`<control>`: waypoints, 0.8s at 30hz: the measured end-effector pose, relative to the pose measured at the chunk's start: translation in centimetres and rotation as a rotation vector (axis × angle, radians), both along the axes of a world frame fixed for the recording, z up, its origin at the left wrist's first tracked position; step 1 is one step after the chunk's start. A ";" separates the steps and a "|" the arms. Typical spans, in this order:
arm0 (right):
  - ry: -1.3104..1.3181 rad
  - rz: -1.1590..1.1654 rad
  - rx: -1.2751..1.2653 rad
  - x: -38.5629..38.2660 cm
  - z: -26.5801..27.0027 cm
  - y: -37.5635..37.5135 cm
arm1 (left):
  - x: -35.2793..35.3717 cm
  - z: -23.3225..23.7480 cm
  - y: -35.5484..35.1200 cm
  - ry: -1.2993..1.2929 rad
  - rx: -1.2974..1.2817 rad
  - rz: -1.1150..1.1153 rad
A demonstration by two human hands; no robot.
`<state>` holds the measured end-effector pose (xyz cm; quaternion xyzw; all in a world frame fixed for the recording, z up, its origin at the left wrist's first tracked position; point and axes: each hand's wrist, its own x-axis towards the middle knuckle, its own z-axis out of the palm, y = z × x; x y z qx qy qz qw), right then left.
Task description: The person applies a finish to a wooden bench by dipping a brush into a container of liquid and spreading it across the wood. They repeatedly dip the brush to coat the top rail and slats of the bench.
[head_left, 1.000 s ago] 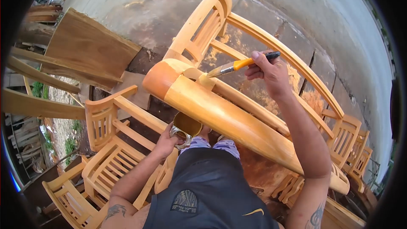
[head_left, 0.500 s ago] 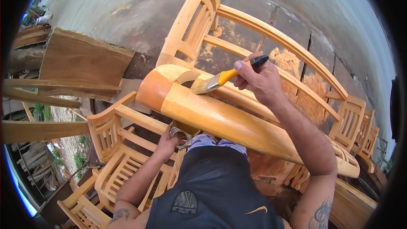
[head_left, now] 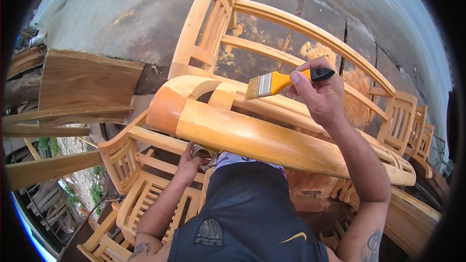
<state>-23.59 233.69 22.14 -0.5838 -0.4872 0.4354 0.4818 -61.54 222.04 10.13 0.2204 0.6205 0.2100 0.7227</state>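
Observation:
My right hand (head_left: 318,96) grips a paintbrush (head_left: 279,82) with an orange and black handle, its bristles lifted just above the curved top of a wooden bench (head_left: 252,133). The bench's broad rail glistens with wet orange finish. My left hand (head_left: 190,161) holds a metal tin (head_left: 204,154) low down, mostly hidden under the bench rail.
A second bench frame (head_left: 272,34) lies beyond on the stained concrete floor. Unfinished wooden chairs (head_left: 141,189) stand at lower left, more chairs (head_left: 405,121) at the right. A wide wood slab (head_left: 85,80) and planks lie at the left.
My right hand has lifted the brush off the bench top and drawn it to the right. The tin has slipped further under the rail. My view has shifted a little.

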 end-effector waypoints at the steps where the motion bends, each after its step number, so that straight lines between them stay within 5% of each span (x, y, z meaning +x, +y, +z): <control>1: -0.148 0.052 0.114 -0.1 0.4 -0.6 | 0.1 0.1 0.1 -0.009 -0.003 0.005; 6: -0.474 0.235 0.479 -1.6 -0.2 -1.8 | 0.6 0.2 0.6 -0.023 -0.009 -0.013; 24: -0.475 0.256 0.452 -2.2 0.4 -1.5 | 0.9 -0.2 0.2 0.018 0.000 -0.029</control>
